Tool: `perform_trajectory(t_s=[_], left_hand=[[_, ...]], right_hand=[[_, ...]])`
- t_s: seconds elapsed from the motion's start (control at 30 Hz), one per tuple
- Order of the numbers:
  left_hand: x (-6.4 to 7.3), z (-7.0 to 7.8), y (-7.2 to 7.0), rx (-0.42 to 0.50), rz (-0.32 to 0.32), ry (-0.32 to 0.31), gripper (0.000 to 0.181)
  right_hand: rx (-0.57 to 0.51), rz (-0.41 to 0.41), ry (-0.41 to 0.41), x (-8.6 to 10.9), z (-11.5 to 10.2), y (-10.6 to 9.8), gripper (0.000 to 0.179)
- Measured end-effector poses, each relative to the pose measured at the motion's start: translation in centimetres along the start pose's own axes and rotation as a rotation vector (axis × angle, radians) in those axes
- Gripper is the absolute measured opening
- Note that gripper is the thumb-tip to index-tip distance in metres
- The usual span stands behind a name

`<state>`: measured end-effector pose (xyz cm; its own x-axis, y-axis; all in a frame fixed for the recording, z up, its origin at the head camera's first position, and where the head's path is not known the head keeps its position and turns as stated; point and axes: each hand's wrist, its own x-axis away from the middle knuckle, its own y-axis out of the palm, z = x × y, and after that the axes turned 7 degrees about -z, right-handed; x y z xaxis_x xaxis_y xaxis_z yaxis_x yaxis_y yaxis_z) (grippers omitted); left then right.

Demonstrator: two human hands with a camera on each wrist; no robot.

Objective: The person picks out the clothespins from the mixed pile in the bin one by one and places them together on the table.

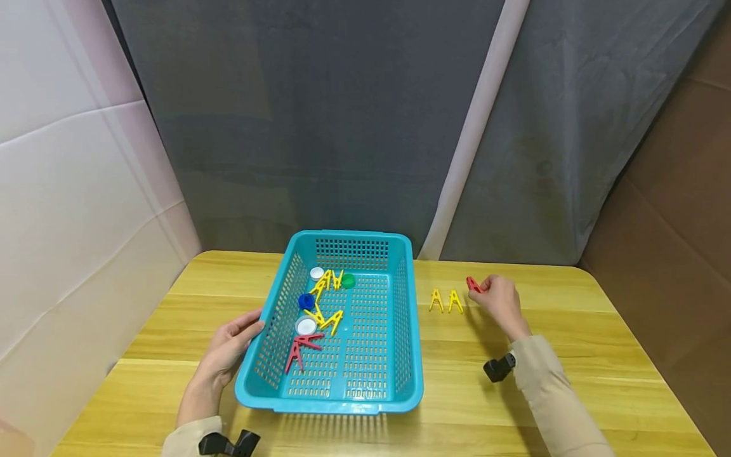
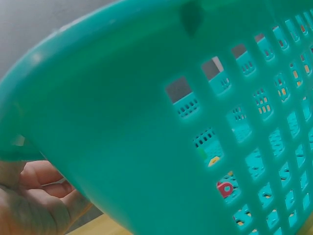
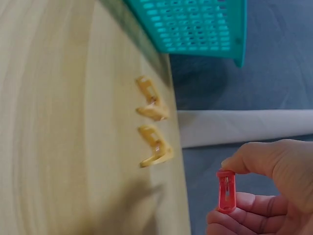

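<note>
My left hand (image 1: 224, 348) grips the left rim of a turquoise slotted plastic basket (image 1: 414, 355). In the left wrist view, its curled fingers (image 2: 41, 174) show beneath the basket's rim. My right hand (image 1: 500, 304) pinches a red clothespin (image 3: 226, 192) between thumb and fingers, above the table's back right part. Two yellow clothespins (image 1: 436, 300) stand side by side on the table between the basket and that hand. Inside the basket, on its left side, lie several yellow clothespins (image 1: 334, 322), two red clothespins (image 1: 294, 357), a blue cap (image 1: 306, 301), a green cap (image 1: 348, 281) and white caps (image 1: 306, 326).
The wooden table (image 1: 548, 393) ends at the back against a grey cloth (image 1: 320, 127) with a pale strip (image 1: 476, 120) running down it. A white sheet (image 1: 74, 190) hangs on the left, and a brown panel (image 1: 679, 209) stands to the right.
</note>
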<state>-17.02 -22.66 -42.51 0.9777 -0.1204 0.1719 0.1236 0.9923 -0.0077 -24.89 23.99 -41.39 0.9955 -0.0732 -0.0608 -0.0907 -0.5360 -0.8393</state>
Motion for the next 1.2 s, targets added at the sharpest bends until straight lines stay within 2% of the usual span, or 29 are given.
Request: perform_trajectory(t_s=[0.23,0.43,0.63,0.87,1.2], left_hand=[[0.0,0.2,0.0,-0.004,-0.002,-0.011,0.052],[0.0,0.3,0.0,-0.007,-0.008,-0.011,0.053],[0.0,0.2,-0.1,-0.003,-0.002,-0.013,0.051],[0.0,0.1,-0.1,-0.007,-0.002,-0.013,0.052],[0.1,0.3,0.0,-0.004,0.002,-0.018,0.051]], right_hand=[[0.004,-0.025,0.077,-0.2,1.5,1.0,0.029],[0.006,-0.066,0.131,-0.4,2.2,1.7,0.026],[0.007,-0.081,0.140,-0.5,2.4,2.3,0.025],[0.007,-0.111,0.138,-0.6,2.3,2.9,0.034],[0.057,-0.173,0.196,-0.8,2.0,3.0,0.038]])
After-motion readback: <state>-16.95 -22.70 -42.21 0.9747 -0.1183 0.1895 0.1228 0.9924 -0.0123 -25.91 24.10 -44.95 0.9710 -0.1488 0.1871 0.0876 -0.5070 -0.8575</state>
